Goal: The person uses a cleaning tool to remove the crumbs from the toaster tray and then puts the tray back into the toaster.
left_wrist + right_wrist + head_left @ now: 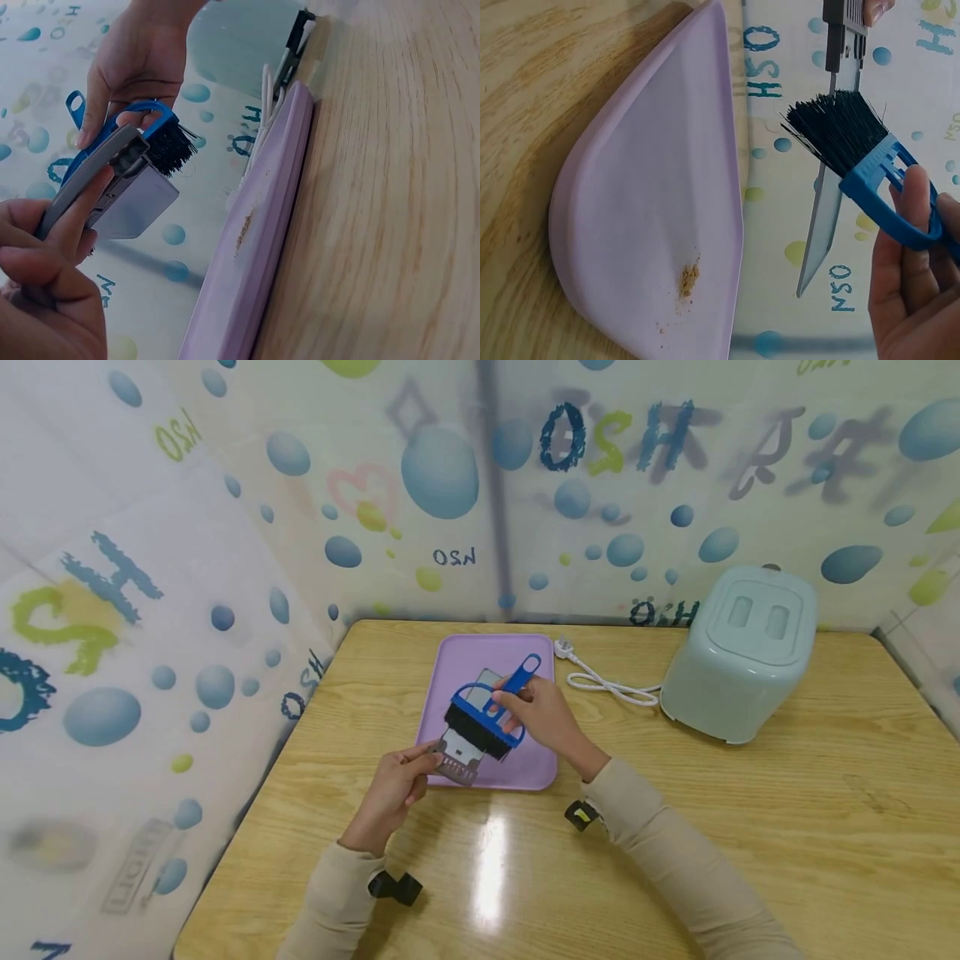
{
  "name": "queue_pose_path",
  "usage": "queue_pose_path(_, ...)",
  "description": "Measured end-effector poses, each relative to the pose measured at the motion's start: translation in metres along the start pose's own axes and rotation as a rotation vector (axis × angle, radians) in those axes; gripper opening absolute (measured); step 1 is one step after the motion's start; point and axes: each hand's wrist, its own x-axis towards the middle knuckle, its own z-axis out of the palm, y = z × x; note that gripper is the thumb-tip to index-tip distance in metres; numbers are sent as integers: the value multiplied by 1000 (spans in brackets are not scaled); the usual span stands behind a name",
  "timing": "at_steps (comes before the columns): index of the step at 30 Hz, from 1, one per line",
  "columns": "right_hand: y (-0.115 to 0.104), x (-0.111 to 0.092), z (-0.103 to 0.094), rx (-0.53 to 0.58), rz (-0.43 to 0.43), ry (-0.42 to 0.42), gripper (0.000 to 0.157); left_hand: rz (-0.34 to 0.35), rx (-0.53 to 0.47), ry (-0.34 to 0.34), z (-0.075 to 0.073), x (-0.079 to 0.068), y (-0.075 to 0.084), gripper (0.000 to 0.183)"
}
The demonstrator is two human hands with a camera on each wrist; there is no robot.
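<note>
My left hand [393,787] grips the grey slotted end of a toaster crumb tray [456,763], a flat metal sheet held tilted above a purple tray [487,650]. In my right hand [547,714] is a blue brush [517,680], held by its handle. Its black bristles [836,127] lie against the crumb tray's sheet near the grey end. A small heap of brown crumbs [688,282] is on the purple tray below, and the same crumbs [245,231] show in the left wrist view.
A pale green toaster [738,668] stands at the right rear of the wooden table [675,802]. Its white cord [611,687] and plug [564,648] lie between it and the purple tray. Patterned sheeting [442,585] borders the table's back and left.
</note>
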Motion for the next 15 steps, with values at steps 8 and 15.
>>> queue_pose_path(8,5,6,-3,-1,-17,24,26,7,16,-11,-1,-5,1,44)
queue_pose_path(15,8,12,-9,18,-42,69,26,1,-4,-2,-1,-6,1,44)
